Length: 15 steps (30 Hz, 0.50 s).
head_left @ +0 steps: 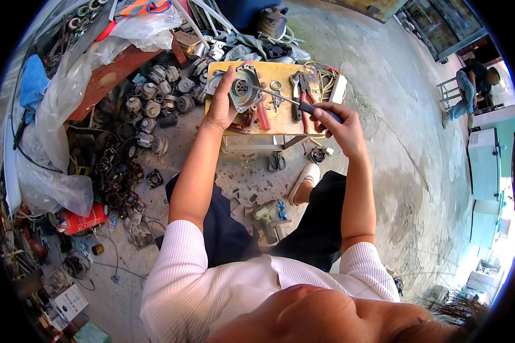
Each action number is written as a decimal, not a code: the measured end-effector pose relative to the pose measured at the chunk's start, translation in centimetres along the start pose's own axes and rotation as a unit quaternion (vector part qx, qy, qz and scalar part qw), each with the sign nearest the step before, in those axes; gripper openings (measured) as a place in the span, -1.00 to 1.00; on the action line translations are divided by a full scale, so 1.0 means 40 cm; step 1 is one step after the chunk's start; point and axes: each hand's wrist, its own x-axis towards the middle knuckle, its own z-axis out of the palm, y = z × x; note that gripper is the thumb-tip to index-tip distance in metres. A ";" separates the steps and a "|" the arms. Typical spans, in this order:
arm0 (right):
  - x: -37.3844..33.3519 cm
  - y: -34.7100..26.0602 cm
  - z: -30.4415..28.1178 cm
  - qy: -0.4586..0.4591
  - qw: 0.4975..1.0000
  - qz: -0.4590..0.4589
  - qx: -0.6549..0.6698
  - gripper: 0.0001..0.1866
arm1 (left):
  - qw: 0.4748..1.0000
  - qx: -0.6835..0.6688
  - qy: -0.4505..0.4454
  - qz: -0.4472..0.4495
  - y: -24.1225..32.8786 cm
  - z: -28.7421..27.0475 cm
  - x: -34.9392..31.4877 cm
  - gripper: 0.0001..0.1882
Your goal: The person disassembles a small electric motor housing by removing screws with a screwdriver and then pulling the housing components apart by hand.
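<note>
My left hand [222, 107] holds up a round grey metal motor housing [247, 94] above a small yellow-topped table [283, 124]. In my right hand [342, 127] is a screwdriver [321, 114] with a dark handle; its long shaft reaches left, the tip at the middle of the housing's open side. Whether the tip touches is too small to tell. On the tabletop beyond lie red-handled pliers [308, 91], a dark-handled tool [296, 97], small metal rings [276, 86] and a red handle-like piece [263, 116]. Copper windings [244, 121] show below the housing, partly covered.
A heap of small motors [151, 108] lies left of the table, beside crumpled clear plastic [48, 154]. Cables [326, 80] and a white box [339, 89] are at the table's right. Scraps [266, 212] litter the floor between my legs. Another person [476, 86] sits far right.
</note>
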 end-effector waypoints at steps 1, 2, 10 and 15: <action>-0.003 0.004 0.007 -0.023 1.000 -0.002 -0.011 -0.69 | 1.000 0.020 -0.001 0.008 0.004 -0.009 -0.002 -0.08; -0.004 0.009 0.013 -0.032 0.999 0.007 -0.009 -0.68 | 1.000 0.026 -0.001 0.012 0.008 -0.012 -0.004 -0.07; 0.000 0.051 0.059 -0.068 0.977 0.144 0.141 -0.68 | 1.000 -0.017 -0.016 0.021 0.037 -0.028 -0.029 -0.03; -0.002 0.080 0.089 -0.077 0.946 0.202 0.241 -0.69 | 0.991 -0.135 -0.007 -0.014 0.053 -0.050 -0.041 -0.03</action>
